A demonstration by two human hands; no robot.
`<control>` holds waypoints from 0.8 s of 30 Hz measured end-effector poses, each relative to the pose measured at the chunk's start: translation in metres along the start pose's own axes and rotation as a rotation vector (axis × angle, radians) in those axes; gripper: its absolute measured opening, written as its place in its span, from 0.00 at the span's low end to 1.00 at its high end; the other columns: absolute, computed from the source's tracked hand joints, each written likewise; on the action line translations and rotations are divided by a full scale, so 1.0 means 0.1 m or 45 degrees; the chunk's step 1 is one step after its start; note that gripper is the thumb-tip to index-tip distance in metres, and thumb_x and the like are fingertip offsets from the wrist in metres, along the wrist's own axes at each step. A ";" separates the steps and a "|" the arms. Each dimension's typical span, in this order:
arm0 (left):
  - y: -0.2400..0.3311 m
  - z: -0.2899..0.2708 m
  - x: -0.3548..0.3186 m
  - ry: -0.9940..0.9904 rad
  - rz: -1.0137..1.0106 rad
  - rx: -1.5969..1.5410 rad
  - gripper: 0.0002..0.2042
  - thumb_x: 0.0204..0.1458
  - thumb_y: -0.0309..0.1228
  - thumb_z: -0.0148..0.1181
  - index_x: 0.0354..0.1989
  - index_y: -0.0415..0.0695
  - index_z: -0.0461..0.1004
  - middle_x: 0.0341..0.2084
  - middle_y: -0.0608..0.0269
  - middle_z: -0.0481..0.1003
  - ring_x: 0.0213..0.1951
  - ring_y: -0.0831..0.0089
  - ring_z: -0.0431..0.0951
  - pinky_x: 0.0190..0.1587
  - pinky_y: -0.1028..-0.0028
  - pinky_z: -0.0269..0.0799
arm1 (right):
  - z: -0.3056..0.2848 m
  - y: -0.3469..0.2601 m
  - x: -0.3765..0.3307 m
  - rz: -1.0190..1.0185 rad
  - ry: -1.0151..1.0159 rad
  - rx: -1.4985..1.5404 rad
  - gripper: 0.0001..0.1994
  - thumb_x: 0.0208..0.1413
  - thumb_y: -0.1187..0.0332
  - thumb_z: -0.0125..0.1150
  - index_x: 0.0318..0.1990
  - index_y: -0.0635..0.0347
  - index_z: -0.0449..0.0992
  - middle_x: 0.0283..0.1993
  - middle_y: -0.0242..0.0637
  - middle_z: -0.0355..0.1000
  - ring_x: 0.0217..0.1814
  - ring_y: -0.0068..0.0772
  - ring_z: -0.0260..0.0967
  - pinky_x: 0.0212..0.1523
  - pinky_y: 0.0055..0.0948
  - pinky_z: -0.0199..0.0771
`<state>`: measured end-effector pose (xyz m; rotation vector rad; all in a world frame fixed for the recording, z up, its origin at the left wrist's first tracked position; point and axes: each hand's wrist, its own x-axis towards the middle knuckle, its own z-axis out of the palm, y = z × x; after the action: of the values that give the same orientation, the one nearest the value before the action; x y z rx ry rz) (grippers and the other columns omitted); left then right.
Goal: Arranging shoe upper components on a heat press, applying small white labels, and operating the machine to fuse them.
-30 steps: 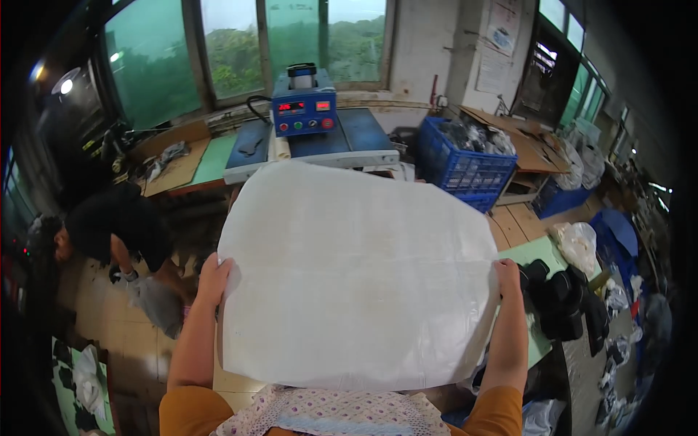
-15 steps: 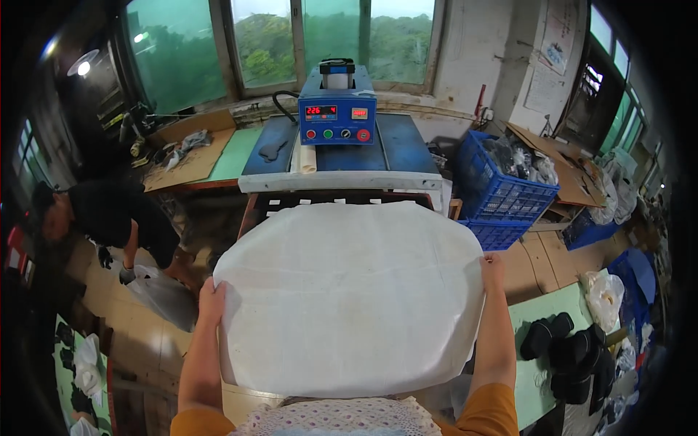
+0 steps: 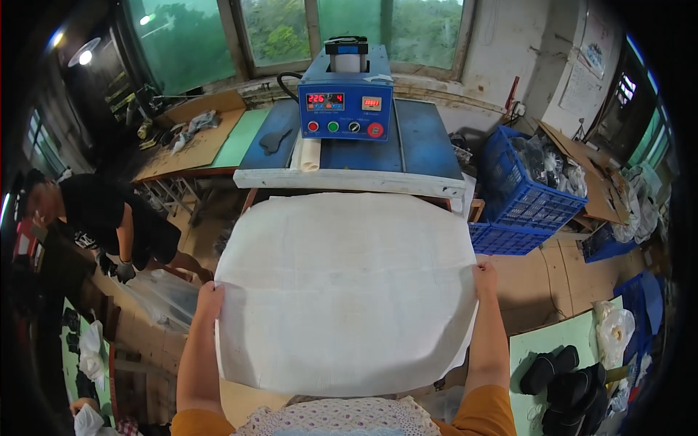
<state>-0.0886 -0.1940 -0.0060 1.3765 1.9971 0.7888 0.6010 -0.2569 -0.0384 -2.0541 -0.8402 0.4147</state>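
A large whitish sheet (image 3: 345,291), like paper or thin cloth, spans the space in front of me. My left hand (image 3: 210,299) pinches its left edge, thumb on top. At the opposite edge my right hand (image 3: 485,279) grips it in the same way. The sheet's far edge reaches the front of a blue heat press machine (image 3: 345,109) with a lit control panel. Its near edge bends down close to my body. What lies under the sheet is hidden. A cream roll (image 3: 309,156) and a dark flat piece (image 3: 275,139) lie on the machine's blue top.
Blue crates (image 3: 534,182) filled with bagged items stand right of the machine. A green table (image 3: 520,349) at the lower right holds black padded pieces (image 3: 574,385). On the left, a person in dark clothes (image 3: 120,225) handles a clear plastic bag (image 3: 163,294). Cardboard (image 3: 193,145) lies at the back left.
The sheet's far edge now lies closer to the machine and covers the white tabs seen before. Both hands keep their grip. The person at left has straightened a little.
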 end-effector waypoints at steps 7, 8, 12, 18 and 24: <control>0.09 0.18 0.13 0.069 0.082 -0.081 0.11 0.47 0.30 0.52 0.34 0.33 0.72 0.23 0.58 0.73 0.26 0.74 0.71 0.30 0.72 0.66 | -0.08 0.20 0.13 0.155 -0.214 -0.227 0.12 0.41 0.65 0.58 0.31 0.67 0.73 0.23 0.37 0.69 0.25 0.28 0.66 0.24 0.31 0.65; 0.10 0.17 0.16 0.063 0.080 -0.082 0.11 0.47 0.30 0.52 0.34 0.33 0.72 0.23 0.58 0.73 0.26 0.74 0.71 0.30 0.72 0.66 | -0.07 0.20 0.17 0.158 -0.213 -0.232 0.12 0.41 0.65 0.58 0.31 0.67 0.73 0.23 0.37 0.69 0.25 0.28 0.66 0.24 0.31 0.65; 0.32 -0.04 0.09 0.062 0.102 0.029 0.09 0.49 0.28 0.51 0.34 0.34 0.71 0.23 0.61 0.72 0.26 0.76 0.69 0.31 0.74 0.65 | 0.00 -0.27 0.16 0.365 -0.391 -0.028 0.11 0.43 0.64 0.61 0.30 0.65 0.73 0.23 0.33 0.68 0.24 0.21 0.63 0.20 0.25 0.60; 0.47 -0.10 0.02 0.109 0.200 -0.233 0.06 0.51 0.25 0.50 0.32 0.35 0.70 0.21 0.66 0.69 0.26 0.82 0.65 0.29 0.79 0.63 | -0.08 -0.33 0.06 0.032 -0.148 0.127 0.07 0.45 0.69 0.60 0.29 0.63 0.73 0.24 0.29 0.67 0.25 0.17 0.61 0.24 0.20 0.59; 0.29 -0.01 0.37 0.153 0.232 -0.074 0.07 0.49 0.27 0.52 0.31 0.34 0.71 0.20 0.63 0.69 0.25 0.79 0.66 0.29 0.77 0.63 | 0.11 -0.31 0.05 0.052 0.019 0.041 0.11 0.43 0.67 0.61 0.31 0.65 0.74 0.25 0.35 0.71 0.26 0.25 0.65 0.29 0.25 0.65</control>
<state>-0.0828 -0.1505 0.0110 1.5246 1.9400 1.0252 0.5856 -0.2345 -0.0192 -2.0450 -0.7790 0.4322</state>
